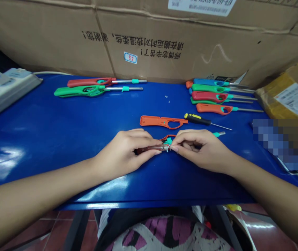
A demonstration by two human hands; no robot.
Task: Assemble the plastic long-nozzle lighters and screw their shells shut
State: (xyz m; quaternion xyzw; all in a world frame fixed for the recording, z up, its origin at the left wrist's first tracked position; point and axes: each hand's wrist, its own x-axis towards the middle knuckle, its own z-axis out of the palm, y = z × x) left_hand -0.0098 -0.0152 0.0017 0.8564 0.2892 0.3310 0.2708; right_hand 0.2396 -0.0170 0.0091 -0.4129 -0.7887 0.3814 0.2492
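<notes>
My left hand (128, 150) is closed around an opened gas lighter (162, 147), whose reddish body and clear fuel tank show between thumb and fingers. A turquoise trigger (168, 141) sits at the middle of this lighter. At its right, the thumb and forefinger of my right hand (203, 150) pinch together beside a small pale piece; what they grip is too small to make out. The metal tube's tip (220, 134) comes out beyond my right hand. Just behind the hands lies an orange half shell (153, 121), touching a black and yellow screwdriver (197, 119).
Red (88, 83) and green (75, 91) lighters lie at back left; several lighters (211, 96) are stacked at back right. A power strip (7, 89) stands left. A large cardboard box (60, 42) walls the back; a taped parcel (277, 87) and a blurred object (282, 150) sit right.
</notes>
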